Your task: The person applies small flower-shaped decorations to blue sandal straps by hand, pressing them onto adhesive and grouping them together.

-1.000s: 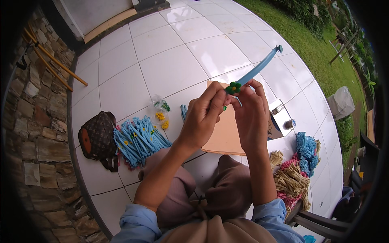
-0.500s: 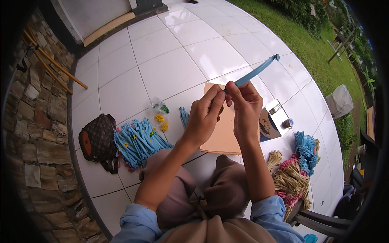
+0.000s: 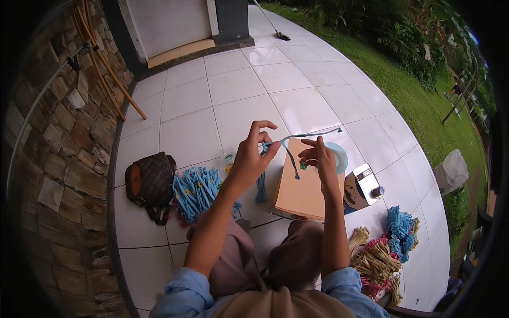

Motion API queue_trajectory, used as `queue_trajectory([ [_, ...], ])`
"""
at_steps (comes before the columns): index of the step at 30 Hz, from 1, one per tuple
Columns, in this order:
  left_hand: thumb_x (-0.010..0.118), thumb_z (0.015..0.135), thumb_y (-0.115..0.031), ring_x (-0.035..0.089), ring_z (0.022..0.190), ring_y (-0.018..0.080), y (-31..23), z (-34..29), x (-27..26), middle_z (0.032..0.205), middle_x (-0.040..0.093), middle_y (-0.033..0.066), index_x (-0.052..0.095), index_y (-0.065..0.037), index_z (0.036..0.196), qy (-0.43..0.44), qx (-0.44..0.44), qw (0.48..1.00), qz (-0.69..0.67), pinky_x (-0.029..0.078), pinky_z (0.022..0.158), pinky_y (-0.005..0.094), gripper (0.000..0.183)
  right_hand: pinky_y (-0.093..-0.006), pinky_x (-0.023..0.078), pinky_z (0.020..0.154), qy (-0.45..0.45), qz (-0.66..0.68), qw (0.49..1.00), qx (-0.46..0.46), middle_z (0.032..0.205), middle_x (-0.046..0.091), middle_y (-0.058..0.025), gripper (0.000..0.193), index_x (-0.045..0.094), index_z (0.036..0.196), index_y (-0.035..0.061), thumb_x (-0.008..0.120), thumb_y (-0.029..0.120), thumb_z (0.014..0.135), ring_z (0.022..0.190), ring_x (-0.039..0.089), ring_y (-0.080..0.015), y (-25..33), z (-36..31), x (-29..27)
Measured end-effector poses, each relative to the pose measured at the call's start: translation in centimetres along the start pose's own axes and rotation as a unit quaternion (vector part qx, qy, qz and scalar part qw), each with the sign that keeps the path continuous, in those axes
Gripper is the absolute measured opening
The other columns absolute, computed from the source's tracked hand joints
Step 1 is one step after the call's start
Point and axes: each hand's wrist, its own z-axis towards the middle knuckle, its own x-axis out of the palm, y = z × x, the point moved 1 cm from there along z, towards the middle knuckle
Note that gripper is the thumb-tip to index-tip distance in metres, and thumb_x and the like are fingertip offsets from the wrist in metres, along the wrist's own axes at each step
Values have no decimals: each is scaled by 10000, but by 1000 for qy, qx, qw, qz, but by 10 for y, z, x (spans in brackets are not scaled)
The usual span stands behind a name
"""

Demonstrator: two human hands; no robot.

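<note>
Between thumb and fingers, my left hand [image 3: 252, 155] pinches a thin blue cord [image 3: 318, 132] over the cardboard box. The cord splits into two strands: one reaches right to a dark green end, the other droops and ends in a small green piece. My right hand [image 3: 324, 161] has its fingers apart, close to the strands and holding nothing that I can see. A small green item [image 3: 303, 165] lies on the flat brown box [image 3: 298, 199] below. Several more blue cords [image 3: 261, 188] lie left of the box.
A pale blue tape roll [image 3: 340, 157] and a rectangular tin [image 3: 359, 186] stand right of the box. At left are a brown patterned bag [image 3: 151, 180] and a pile of blue cords with yellow flowers [image 3: 199, 191]. Beige bundles [image 3: 375, 263] and blue bundles [image 3: 401, 233] lie at right.
My right hand has let go of the blue cord and opened. Once held taut by both hands, the cord now hangs as two spread strands from my left hand. The view has tilted up.
</note>
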Motion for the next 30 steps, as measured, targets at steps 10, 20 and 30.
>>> queue_trajectory([
  [10,505,855,-25,626,811,209,27,-31,-77,837,476,64,306,-64,1107,-103,41,986,-124,477,730,282,324,-323,401,880,145,-60,970,-184,1107,519,-134,480,397,1239,40,568,273,856,1046,489,-213,-21,-29,95],
  [20,528,861,-108,610,777,183,167,-65,-149,869,539,96,362,-74,1114,-170,-131,977,18,504,617,280,304,-295,469,687,417,32,902,109,824,535,-76,471,310,1176,13,606,105,822,725,567,-141,-136,4,244],
  [30,637,724,1,586,804,206,307,-152,-84,973,533,105,502,-85,1101,-242,-252,924,154,479,657,298,410,-338,432,830,352,-305,885,-24,1133,395,-246,674,270,1312,-62,602,71,740,932,499,-337,-293,6,278],
])
